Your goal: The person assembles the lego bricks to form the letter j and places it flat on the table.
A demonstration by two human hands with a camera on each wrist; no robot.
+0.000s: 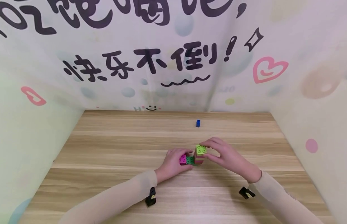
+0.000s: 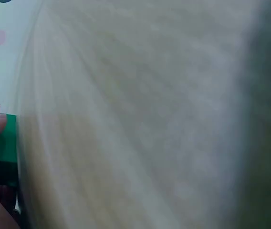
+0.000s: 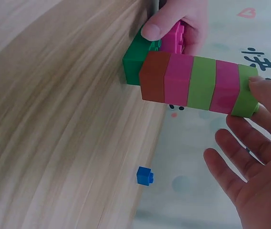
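Note:
A tower of toy building bricks (image 3: pixel 202 83) stands on one end of a green brick (image 3: pixel 133 59). From the bottom it runs brown-red, pink, light green, pink, and a light green top brick (image 1: pixel 201 149). My right hand (image 1: pixel 225 154) pinches that top brick between thumb and index finger; its other fingers are spread beside the tower in the right wrist view. My left hand (image 1: pixel 173 163) grips the green brick and the magenta brick (image 1: pixel 183 160) at its other end, thumb on the near side. Mostly sleeve fills the left wrist view, with part of the green brick at its left edge.
A small blue brick (image 1: pixel 198 123) lies toward the back of the wooden table (image 1: pixel 120 137). Printed cloth walls (image 1: pixel 173 93) close off the table's back and sides. A dark wrist device (image 1: pixel 151 196) sits at the left cuff, another (image 1: pixel 247 193) at the right.

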